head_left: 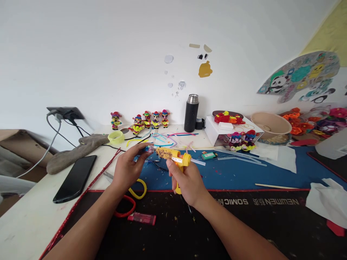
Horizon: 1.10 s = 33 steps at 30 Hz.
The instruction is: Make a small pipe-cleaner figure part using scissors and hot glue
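My right hand [187, 180] is wrapped round the handle of a yellow hot glue gun [177, 159]. A small orange light glows on the gun's body, and a clear glue stick [198, 162] pokes out of its back end. In my left hand [128, 164], thumb and fingertips pinch a small fuzzy blue and pinkish piece [149, 148] right at the gun's nozzle. Whether nozzle and piece touch, I cannot tell. Below my left hand lie scissors with one yellow and one red handle loop [139, 189], partly hidden by the hand and wrist. A pink lighter [142, 218] rests beside them.
Several fuzzy figurines [137, 124] stand along the wall near a black thermos [191, 113]. Colourful pipe cleaners [173, 135] lie before them. A phone [75, 178] is at left, a white box [214, 131] and pink bowl [271, 122] at right, loose glue sticks [241, 157] nearer.
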Each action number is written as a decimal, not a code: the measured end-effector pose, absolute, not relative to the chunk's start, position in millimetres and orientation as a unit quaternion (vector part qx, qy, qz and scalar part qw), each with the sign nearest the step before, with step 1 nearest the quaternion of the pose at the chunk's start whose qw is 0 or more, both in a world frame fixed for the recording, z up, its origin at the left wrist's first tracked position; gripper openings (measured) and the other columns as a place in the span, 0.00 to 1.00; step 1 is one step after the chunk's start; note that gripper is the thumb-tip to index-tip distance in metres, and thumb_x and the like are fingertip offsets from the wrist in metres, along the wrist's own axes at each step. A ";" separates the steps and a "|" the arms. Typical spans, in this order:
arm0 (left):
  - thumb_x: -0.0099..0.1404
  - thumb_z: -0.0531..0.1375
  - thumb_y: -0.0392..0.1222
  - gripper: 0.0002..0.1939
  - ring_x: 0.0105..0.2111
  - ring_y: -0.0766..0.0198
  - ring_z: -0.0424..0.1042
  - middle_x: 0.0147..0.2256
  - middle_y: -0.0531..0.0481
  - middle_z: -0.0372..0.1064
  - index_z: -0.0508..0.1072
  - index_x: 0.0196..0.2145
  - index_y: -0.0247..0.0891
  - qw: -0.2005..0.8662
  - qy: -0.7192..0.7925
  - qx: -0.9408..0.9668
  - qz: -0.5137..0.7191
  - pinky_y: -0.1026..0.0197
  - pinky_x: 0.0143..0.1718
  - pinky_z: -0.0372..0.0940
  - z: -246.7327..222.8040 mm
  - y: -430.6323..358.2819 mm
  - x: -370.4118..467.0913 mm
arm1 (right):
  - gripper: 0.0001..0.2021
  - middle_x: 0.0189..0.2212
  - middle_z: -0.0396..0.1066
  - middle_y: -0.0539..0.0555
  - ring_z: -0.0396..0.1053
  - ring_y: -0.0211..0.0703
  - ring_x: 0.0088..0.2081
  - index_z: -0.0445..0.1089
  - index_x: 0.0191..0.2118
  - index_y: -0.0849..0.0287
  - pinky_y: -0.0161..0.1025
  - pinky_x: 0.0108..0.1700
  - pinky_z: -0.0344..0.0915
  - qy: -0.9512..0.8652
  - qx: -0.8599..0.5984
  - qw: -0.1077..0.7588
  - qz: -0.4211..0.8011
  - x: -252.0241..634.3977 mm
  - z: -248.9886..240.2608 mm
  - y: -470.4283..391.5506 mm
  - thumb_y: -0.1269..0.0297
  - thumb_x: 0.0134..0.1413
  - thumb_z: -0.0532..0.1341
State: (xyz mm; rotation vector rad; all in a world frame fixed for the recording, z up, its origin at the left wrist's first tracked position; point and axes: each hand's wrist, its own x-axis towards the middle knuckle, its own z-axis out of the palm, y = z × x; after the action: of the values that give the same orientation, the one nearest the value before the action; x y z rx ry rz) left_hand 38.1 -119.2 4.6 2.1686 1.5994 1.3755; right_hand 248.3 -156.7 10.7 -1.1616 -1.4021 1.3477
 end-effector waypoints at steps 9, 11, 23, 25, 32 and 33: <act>0.70 0.62 0.45 0.12 0.44 0.55 0.83 0.48 0.48 0.84 0.81 0.49 0.43 0.057 0.532 0.716 0.448 0.59 0.48 0.75 5.6 -119.0 38.6 | 0.28 0.12 0.63 0.47 0.64 0.37 0.16 0.64 0.25 0.55 0.35 0.23 0.61 -0.574 -0.462 0.418 0.532 248.3 10.4 -158.8 0.35 0.64 0.57; 0.70 0.62 0.45 0.13 0.44 0.55 0.83 0.47 0.49 0.84 0.80 0.49 0.44 0.061 0.535 0.714 0.447 0.59 0.46 0.75 6.1 -119.2 38.8 | 0.29 0.12 0.63 0.47 0.64 0.37 0.16 0.64 0.25 0.55 0.35 0.23 0.61 -0.575 -0.464 0.416 0.530 248.1 10.3 -158.6 0.35 0.64 0.57; 0.71 0.61 0.45 0.12 0.46 0.55 0.83 0.48 0.49 0.84 0.80 0.50 0.44 0.058 0.524 0.722 0.447 0.58 0.49 0.75 5.4 -119.7 38.5 | 0.29 0.13 0.63 0.47 0.64 0.38 0.16 0.63 0.25 0.55 0.36 0.23 0.62 -0.562 -0.466 0.425 0.534 248.4 12.4 -157.7 0.33 0.61 0.59; 0.71 0.61 0.45 0.13 0.46 0.55 0.83 0.48 0.49 0.84 0.80 0.50 0.44 0.060 0.524 0.722 0.447 0.59 0.48 0.75 6.3 -120.3 39.4 | 0.28 0.13 0.63 0.47 0.64 0.38 0.16 0.63 0.26 0.55 0.36 0.22 0.62 -0.560 -0.468 0.425 0.536 248.4 13.1 -157.6 0.33 0.61 0.59; 0.72 0.61 0.46 0.13 0.47 0.55 0.82 0.48 0.49 0.84 0.80 0.50 0.44 0.068 0.517 0.726 0.448 0.59 0.48 0.75 6.5 -121.0 39.6 | 0.28 0.13 0.63 0.47 0.65 0.38 0.16 0.63 0.25 0.54 0.35 0.22 0.61 -0.563 -0.476 0.426 0.525 248.7 14.2 -156.6 0.33 0.61 0.58; 0.72 0.61 0.46 0.12 0.47 0.55 0.82 0.48 0.49 0.84 0.80 0.50 0.45 0.067 0.517 0.726 0.449 0.59 0.48 0.74 6.2 -120.9 39.3 | 0.28 0.13 0.63 0.47 0.65 0.38 0.16 0.63 0.25 0.54 0.35 0.21 0.61 -0.562 -0.477 0.426 0.525 248.7 14.2 -156.6 0.33 0.61 0.58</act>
State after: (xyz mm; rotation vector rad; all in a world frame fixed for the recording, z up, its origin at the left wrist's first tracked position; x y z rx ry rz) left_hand 39.3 -120.9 6.2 2.1877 1.5582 1.3540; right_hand 248.7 -156.6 14.2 -1.1918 -1.4040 1.3131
